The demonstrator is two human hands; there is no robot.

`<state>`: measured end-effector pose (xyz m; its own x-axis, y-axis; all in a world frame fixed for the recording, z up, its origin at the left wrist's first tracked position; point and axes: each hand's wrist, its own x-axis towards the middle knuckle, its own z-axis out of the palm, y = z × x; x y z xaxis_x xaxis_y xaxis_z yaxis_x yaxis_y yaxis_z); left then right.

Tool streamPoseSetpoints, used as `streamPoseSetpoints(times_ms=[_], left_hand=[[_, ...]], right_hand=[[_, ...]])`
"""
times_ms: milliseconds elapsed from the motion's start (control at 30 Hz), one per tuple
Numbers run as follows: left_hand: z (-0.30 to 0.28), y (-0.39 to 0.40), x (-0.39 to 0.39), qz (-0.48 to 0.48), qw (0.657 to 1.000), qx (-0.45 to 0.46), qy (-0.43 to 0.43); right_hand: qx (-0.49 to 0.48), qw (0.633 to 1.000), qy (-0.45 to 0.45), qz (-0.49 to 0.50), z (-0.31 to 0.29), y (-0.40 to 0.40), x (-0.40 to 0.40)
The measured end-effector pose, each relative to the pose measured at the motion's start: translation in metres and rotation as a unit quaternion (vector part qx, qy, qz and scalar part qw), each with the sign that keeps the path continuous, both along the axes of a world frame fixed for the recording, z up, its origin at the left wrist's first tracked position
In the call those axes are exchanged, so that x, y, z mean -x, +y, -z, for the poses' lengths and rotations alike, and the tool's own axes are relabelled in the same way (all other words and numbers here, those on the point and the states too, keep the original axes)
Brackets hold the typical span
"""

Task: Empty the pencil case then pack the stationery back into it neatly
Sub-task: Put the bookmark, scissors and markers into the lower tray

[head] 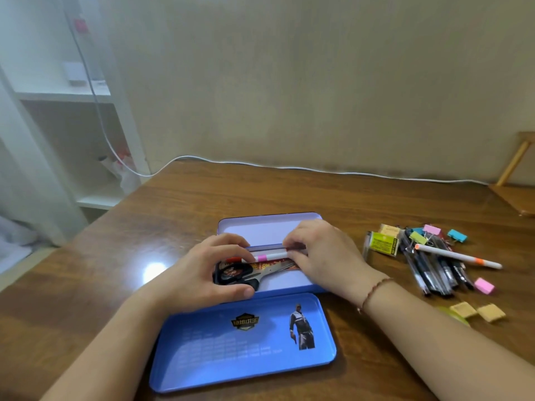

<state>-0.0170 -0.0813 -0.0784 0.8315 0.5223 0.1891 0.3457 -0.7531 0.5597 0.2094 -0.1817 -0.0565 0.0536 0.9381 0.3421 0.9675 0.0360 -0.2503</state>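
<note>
A blue tin pencil case (pixel 269 227) lies open on the wooden table, its lid (pixel 243 345) flat toward me. Inside lie black-handled scissors (pixel 246 274), a red patterned ruler (pixel 265 266) and a white pen with a pink band (pixel 267 257). My left hand (pixel 202 270) curls over the case's left end, fingertips on the pen's left end and thumb by the scissors' handles. My right hand (pixel 321 256) pinches the pen's right end over the case. To the right lies a pile of dark pens (pixel 434 267), a white pen with orange bands (pixel 457 256), binder clips (pixel 457 235) and erasers (pixel 477 311).
A yellow-green box (pixel 383 243) sits beside the pile. A white cable (pixel 318 169) runs along the table's back edge by the wall. A white shelf unit (pixel 72 111) stands at the left, a wooden frame (pixel 518 160) at the far right.
</note>
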Motion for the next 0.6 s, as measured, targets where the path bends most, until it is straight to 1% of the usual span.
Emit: streamPoseSetpoints(times_ms=[133,333,400,600], left_hand=[[-0.002,-0.002,0.001,0.006,1.0,0.012,0.008],[-0.002,-0.006,0.0,0.007,0.999,0.008,0.034],[-0.002,-0.006,0.0,0.003,0.999,0.01,0.041],[-0.003,-0.006,-0.001,0.002,0.999,0.014,0.05]], right_hand=[[-0.036,0.999,0.006,0.019,-0.002,-0.015,-0.017],[0.044,0.998,-0.017,-0.04,0.001,-0.027,-0.015],[0.052,0.997,-0.029,-0.041,0.001,-0.026,-0.013],[0.047,0.997,-0.019,-0.057,0.004,-0.027,-0.012]])
